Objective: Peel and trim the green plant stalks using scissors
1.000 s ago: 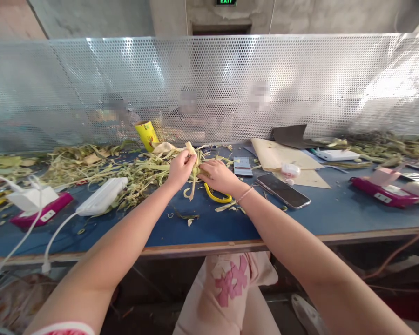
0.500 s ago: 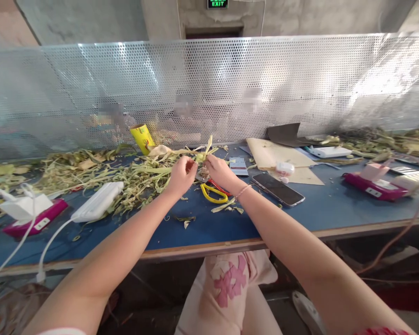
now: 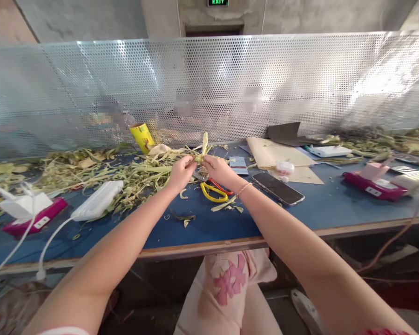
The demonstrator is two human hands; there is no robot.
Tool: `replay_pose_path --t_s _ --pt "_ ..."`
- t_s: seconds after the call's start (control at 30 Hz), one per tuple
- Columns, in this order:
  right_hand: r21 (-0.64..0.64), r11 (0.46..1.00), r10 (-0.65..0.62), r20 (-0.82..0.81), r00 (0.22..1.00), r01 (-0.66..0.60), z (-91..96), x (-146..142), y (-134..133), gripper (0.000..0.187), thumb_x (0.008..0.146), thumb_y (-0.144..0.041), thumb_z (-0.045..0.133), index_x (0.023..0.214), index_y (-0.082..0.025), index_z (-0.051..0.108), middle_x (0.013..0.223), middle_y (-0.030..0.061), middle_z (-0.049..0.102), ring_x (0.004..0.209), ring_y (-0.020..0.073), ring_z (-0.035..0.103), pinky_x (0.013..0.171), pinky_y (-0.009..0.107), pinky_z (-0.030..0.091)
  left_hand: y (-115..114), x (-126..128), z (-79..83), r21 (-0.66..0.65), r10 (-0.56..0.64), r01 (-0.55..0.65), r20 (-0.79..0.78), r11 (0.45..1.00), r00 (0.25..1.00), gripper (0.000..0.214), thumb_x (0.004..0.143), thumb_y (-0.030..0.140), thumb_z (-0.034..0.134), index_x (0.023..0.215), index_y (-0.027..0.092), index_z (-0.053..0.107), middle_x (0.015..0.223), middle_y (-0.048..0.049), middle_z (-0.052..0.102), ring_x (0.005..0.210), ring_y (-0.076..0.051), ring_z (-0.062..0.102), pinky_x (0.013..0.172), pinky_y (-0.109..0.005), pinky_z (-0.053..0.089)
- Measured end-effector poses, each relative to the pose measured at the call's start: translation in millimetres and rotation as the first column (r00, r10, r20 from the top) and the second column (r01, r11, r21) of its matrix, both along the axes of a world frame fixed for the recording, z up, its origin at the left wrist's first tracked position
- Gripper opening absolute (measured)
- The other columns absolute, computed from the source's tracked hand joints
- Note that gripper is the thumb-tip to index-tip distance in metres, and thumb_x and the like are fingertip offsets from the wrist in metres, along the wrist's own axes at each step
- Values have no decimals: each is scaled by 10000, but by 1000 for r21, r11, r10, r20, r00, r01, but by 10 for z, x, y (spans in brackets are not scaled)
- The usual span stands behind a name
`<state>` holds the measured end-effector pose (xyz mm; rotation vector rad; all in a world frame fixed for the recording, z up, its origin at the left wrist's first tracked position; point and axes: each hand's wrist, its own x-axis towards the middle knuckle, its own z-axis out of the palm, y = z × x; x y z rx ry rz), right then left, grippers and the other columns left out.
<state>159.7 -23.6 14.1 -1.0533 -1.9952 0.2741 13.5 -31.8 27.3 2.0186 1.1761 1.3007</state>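
Both hands meet over the blue table [image 3: 209, 228], pinching a pale green strip of dried plant leaf [image 3: 205, 145] whose end stands upright between them. My left hand [image 3: 182, 174] has thumb and forefinger pressed together on its left side. My right hand [image 3: 219, 171] grips it from the right, fingers curled. Below the hands lie scissors [image 3: 213, 193] with yellow and red handles, their blades partly under my hands. A heap of dried leaf strips [image 3: 139, 181] spreads beside my left hand. Small leaf scraps [image 3: 185, 222] lie nearer the table's edge.
A phone [image 3: 278, 188], a white earphone case [image 3: 285, 168] and brown paper [image 3: 275, 153] lie at right. Left are a white power bank [image 3: 98, 201] and a magenta power strip [image 3: 52, 215] with cables. A yellow can [image 3: 142, 138] leans near the perforated metal screen [image 3: 216, 83].
My left hand has closed in on the leaf strip, its fingertips now touching it near my right hand. The upright end has shifted slightly left. A small scrap now shows below my left hand.
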Motion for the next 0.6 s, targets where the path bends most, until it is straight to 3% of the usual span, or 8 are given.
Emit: replay_pose_path --t_s 0.37,0.5,0.6 --pt "-157 986 63 17 998 -60 -45 16 33 172 811 -195 360 734 -162 510 673 13 540 639 116 477 616 219 343 132 -100 -90 -64 -51 49 -21 997 999 137 736 279 509 797 157 520 628 4 577 585 -127 551 602 -260 438" --pt "-180 982 62 51 997 -52 -42 -12 24 172 788 -120 359 706 -154 506 691 42 581 637 119 507 615 222 354 150 -81 -146 41 9 -4 -143 999 990 101 769 229 445 813 165 510 681 -16 598 647 -148 580 668 -296 457" --pt "-196 980 38 11 999 -35 -24 -33 14 180 765 -92 356 690 -154 507 718 51 600 658 125 518 624 226 361 124 -54 -173 242 153 -94 -234 966 960 123 753 189 454 866 164 496 765 -46 597 740 -172 580 703 -319 456"
